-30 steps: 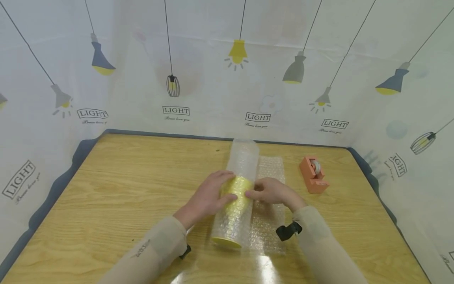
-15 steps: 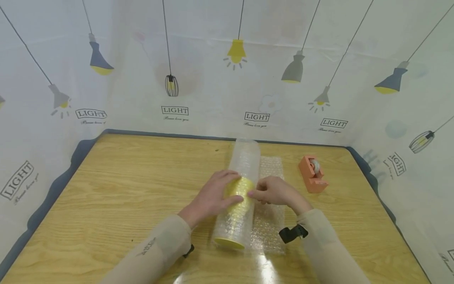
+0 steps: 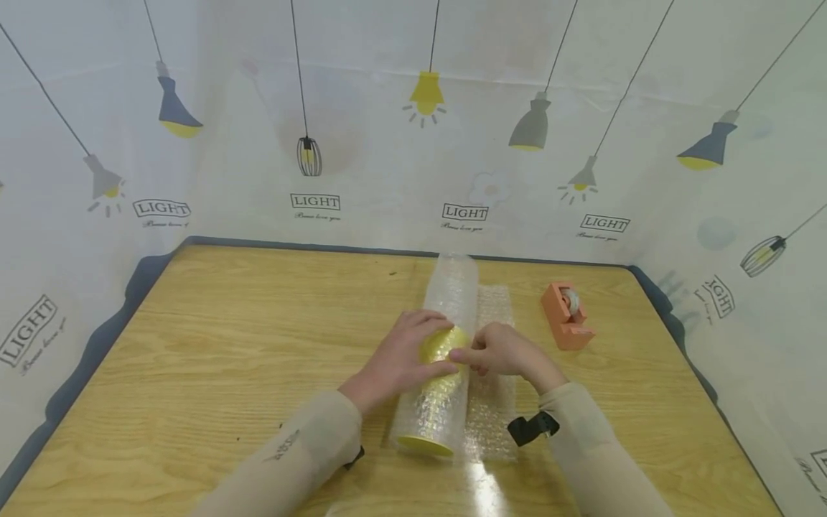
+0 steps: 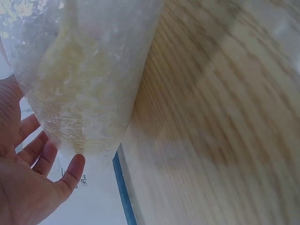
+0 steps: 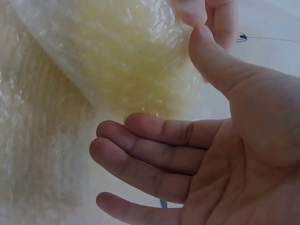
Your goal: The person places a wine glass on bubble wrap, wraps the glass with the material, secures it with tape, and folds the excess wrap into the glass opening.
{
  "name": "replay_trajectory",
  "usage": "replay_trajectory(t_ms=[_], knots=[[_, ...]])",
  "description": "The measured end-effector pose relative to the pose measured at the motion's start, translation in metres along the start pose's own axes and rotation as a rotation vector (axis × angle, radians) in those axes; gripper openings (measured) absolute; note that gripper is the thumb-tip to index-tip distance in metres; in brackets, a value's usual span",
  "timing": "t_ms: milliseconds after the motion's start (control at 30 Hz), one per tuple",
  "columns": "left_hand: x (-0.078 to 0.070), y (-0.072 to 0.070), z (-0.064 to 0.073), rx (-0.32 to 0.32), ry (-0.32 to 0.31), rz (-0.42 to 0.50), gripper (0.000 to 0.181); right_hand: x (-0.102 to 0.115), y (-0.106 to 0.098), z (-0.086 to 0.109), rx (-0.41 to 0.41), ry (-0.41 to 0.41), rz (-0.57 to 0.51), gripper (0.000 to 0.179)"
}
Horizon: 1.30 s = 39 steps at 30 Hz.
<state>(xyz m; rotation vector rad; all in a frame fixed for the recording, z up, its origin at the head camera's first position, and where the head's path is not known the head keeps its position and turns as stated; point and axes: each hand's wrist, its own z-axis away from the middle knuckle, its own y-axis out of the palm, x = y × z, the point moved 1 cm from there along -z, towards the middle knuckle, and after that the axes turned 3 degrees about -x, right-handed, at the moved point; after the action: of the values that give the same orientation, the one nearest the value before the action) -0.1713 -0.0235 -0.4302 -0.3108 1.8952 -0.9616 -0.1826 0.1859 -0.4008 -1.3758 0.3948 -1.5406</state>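
Resting on the table (image 3: 258,323), the tube (image 3: 434,401) is touched by the left hand (image 3: 410,359), fingers and thumb spread, and by the thumb of the right hand (image 3: 505,350), its other fingers loosely bent and apart, probably so the wrap (image 3: 452,291) is held snug. Round and yellow, the tube is seen through clear, bumpy plastic.

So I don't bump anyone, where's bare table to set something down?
The biggest bare patch of table lies between its left edge and the left hand, bar tiny specks. A smaller one lies between the tape holder, right sleeve and table's right edge. The middle is crowded: that hand, the right hand, wrapped bundle and loose bubble wrap.
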Motion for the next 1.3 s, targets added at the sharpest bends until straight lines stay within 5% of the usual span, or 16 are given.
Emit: replay_trajectory(t_ms=[367, 767, 1300], knots=[[-0.009, 0.007, -0.006, -0.007, 0.031, -0.089, 0.071, -0.018, 0.0, 0.001, 0.034, -0.029, -0.051, 0.051], [-0.013, 0.015, -0.009, -0.031, 0.092, -0.129, 0.07, -0.018, 0.004, 0.001, 0.029, 0.038, -0.082, 0.059], [-0.017, 0.001, 0.009, 0.025, 0.033, 0.068, 0.068, -0.021, 0.004, 0.002, 0.037, 0.024, -0.189, 0.057]])
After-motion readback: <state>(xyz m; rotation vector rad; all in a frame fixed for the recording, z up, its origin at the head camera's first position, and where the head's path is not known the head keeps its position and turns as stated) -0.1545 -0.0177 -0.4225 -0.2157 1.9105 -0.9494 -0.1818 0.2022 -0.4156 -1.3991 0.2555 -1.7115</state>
